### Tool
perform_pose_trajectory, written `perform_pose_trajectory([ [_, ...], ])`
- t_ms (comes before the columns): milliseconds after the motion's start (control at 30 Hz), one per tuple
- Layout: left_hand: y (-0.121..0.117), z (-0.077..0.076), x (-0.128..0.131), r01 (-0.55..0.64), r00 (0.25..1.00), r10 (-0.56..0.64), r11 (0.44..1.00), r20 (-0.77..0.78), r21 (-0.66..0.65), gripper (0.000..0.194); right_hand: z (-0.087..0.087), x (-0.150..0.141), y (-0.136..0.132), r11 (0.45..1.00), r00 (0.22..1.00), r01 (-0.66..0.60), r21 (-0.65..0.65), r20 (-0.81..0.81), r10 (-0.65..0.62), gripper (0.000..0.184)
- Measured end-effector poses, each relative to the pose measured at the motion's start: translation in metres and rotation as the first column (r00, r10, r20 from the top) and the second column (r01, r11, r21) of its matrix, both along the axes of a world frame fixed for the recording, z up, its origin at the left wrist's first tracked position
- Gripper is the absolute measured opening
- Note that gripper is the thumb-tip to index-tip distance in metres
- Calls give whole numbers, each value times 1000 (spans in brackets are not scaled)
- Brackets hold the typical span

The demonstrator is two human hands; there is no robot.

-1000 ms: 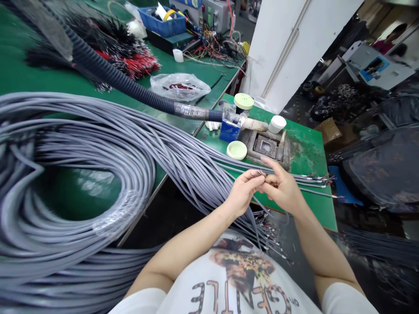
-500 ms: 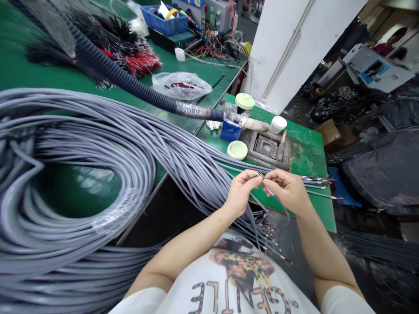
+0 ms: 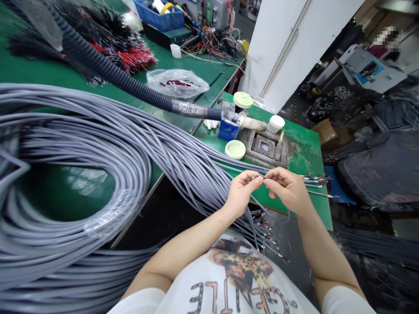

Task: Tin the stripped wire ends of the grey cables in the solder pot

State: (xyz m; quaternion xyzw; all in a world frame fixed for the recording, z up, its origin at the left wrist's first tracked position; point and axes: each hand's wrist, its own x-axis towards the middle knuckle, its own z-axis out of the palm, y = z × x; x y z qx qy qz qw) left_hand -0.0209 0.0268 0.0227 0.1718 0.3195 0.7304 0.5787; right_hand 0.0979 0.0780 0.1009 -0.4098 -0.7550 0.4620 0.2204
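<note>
My left hand (image 3: 241,192) and my right hand (image 3: 288,192) meet fingertip to fingertip over the near edge of the small green table. Both are closed in a pinch on thin cable wires (image 3: 261,176), whose tips barely show between the fingers. A grey cable (image 3: 288,216) curves below my right hand. Behind my hands, other grey cables (image 3: 244,163) run across the table, and their stripped ends with coloured wires (image 3: 316,179) stick out on the right. More stripped cable ends (image 3: 266,231) hang below the table edge.
A large coil of grey cable (image 3: 131,174) fills the left. Beyond my hands are a soldering pot (image 3: 264,146), a pale green lid (image 3: 235,149), a white jar (image 3: 275,124) and a blue box (image 3: 228,129). A ribbed hose (image 3: 131,83) crosses the workbench. A person (image 3: 388,41) is far right.
My fingertips have shifted slightly on the wires, and fewer wire tips show between them. The whole view has moved a little, so the bench things sit slightly further left.
</note>
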Motion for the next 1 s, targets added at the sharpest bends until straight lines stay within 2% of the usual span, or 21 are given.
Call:
perform_pose_trajectory([
  [233, 4, -6, 7, 5, 993, -7, 1000, -118, -12, 22, 1, 1, 18, 997, 998, 25, 77, 57, -30, 16],
  [333, 5, -14, 1, 23, 954, -12, 999, -299, 34, 22, -1, 3, 44, 992, 993, 28, 122, 108, -41, 16],
  [400, 3, -21, -9, -21, 839, 74, 994, -539, 104, 23, -6, 5, 71, 993, 985, 33, 115, 164, -52, 16],
  [500, -2, -36, -26, -82, 544, 249, 966, -801, 244, 24, -18, 7, 116, 998, 966, 60, 26, 252, -64, 16],
  [633, -5, -54, -36, -44, 208, 309, 951, -928, 307, 22, -37, 4, 163, 992, 927, 85, -89, 372, -46, 14],
  [700, -5, -58, -35, -10, 84, 309, 951, -947, 309, 21, -43, 1, 179, 989, 909, 87, -121, 415, -29, 16],
  [800, -4, -59, -33, 20, 12, 310, 950, -951, 311, 22, -49, -3, 197, 982, 882, 93, -165, 471, -4, 20],
  [1000, -4, -61, -33, 49, 1, 336, 941, -942, 335, 25, -55, -7, 223, 966, 834, 117, -231, 551, 31, 24],
])
